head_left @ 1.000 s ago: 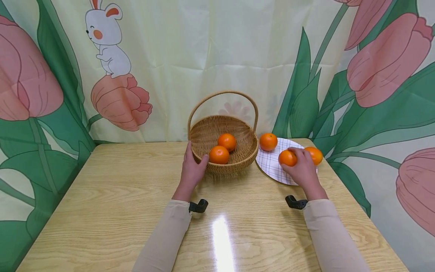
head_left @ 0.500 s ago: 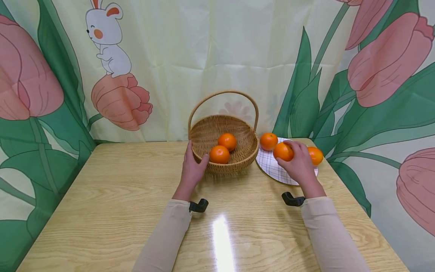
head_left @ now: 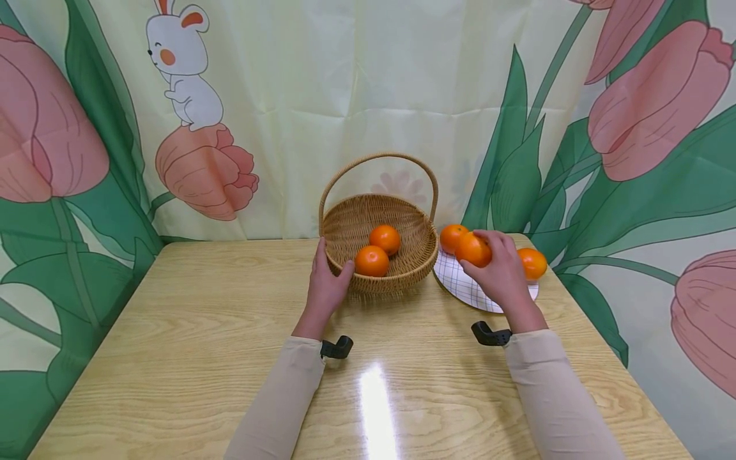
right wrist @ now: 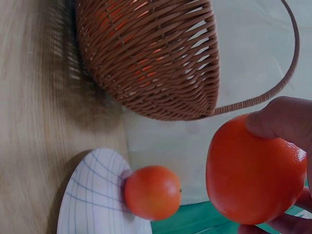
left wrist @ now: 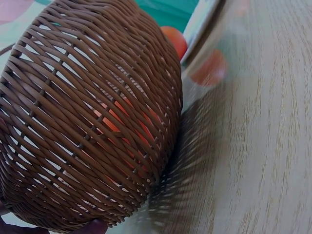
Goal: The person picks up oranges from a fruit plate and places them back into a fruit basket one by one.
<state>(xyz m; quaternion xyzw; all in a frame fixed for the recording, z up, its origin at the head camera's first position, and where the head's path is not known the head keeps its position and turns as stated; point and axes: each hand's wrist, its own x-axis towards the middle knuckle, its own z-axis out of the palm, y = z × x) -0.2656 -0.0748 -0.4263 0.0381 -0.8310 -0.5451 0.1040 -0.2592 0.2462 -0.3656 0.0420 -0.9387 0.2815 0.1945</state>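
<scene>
My left hand point(head_left: 325, 291) grips the near left rim of a wicker basket point(head_left: 397, 284), thumb over the edge and fingers along the outside. Inside the basket lie two oranges, one toward the back point(head_left: 384, 239) and a front orange point(head_left: 371, 261). In my right hand point(head_left: 503, 271) is a third orange point(right wrist: 253, 173), held between thumb and fingers above the plate. The right wrist view shows it raised, apart from the basket. A white checked plate point(head_left: 467, 287) carries one orange point(head_left: 451, 236) at its back left and another orange point(head_left: 532, 264) at its right.
The basket's tall arched handle point(head_left: 379, 155) rises over its opening. Both stand near the back of a wooden table point(head_left: 218, 332), the plate just right of the basket. A printed curtain point(head_left: 276, 128) hangs close behind the table's back edge.
My right hand has lifted an orange from the plate and moved it left and up, toward the basket. The left hand and the basket have stayed in place.
</scene>
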